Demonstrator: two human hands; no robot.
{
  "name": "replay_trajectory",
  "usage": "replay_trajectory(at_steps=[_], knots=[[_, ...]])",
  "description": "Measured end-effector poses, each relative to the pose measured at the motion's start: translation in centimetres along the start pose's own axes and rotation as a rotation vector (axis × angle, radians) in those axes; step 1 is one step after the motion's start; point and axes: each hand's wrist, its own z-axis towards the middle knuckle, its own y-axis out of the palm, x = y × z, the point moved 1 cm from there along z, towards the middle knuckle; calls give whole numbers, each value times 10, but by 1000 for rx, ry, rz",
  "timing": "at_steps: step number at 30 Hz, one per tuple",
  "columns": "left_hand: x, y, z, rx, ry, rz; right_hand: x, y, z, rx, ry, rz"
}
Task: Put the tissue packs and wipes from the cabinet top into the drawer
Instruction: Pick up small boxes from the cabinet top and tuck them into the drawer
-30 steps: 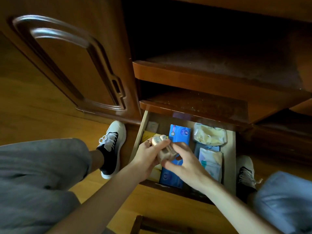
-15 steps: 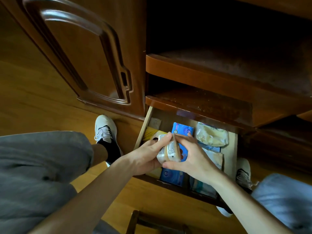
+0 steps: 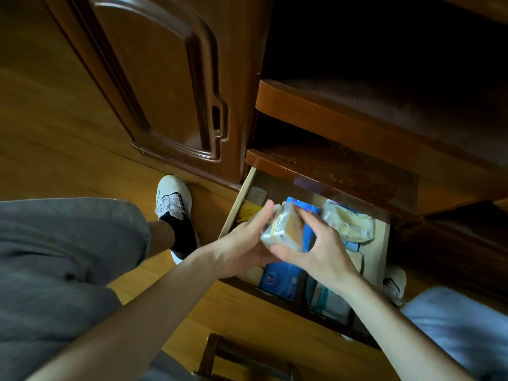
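At the left edge of the view a grey trouser leg (image 3: pixel 63 259) fills the lower corner, cut off by the frame. Beyond it a white shoe (image 3: pixel 172 199) with a dark sock stands on the wooden floor (image 3: pixel 55 138), just beside the cabinet base. A closed cabinet door (image 3: pixel 165 86) with a raised arched moulding rises above it.

The drawer (image 3: pixel 383 243) stands pulled out below a dark shelf ledge (image 3: pixel 343 171). Along its left wall a yellow pack (image 3: pixel 248 211) shows only as a sliver, the remainder hidden behind the left hand.

The left hand (image 3: pixel 243 244) grips the left side of a small tissue pack (image 3: pixel 283 229), fingers curled up around its far end. The right hand (image 3: pixel 321 248) grips the same pack from the right, thumb beneath the near end and fingers curved over the top. The pack is held above the drawer's middle, tilted, clear wrapper over pale yellow; its print is blurred and unreadable.

Under the hands a blue pack (image 3: pixel 280 279) lies against the drawer's front edge, largely covered. A second blue shape shows at the rear; whether it is the same pack cannot be told. In the rear right corner lies a crinkled clear-wrapped pack (image 3: pixel 347 224). Along the right wall, further pale packs (image 3: pixel 330 301) are partly hidden by the right forearm and hard to distinguish.

A second white shoe (image 3: pixel 394 281) shows beyond the drawer's right side, and a blue-grey trouser leg (image 3: pixel 456 328) is cut off at the lower right corner.
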Motion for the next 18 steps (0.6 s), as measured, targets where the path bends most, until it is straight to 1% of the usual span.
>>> replay_trajectory(at_steps=[1,3,4,5,6,9,11,15,18], knots=[[0,-5,4,93,29,54,5,-2,9,16,36,-28],[2,-26,9,371,90,296,16,-3,32,17,90,-100],[2,-38,12,516,117,464,22,-2,46,2,122,-134],[2,-50,13,616,128,637,30,1,60,-15,156,-174],[0,-61,15,671,113,791,37,6,75,-27,186,-214],[-11,-74,16,675,18,1086,49,20,112,-24,241,-271],[-20,-77,17,676,20,1204,52,30,133,-11,248,-320],[-24,-87,23,753,85,1297,57,53,167,-19,293,-351],[-18,-93,27,776,92,1345,65,66,189,-63,384,-319]])
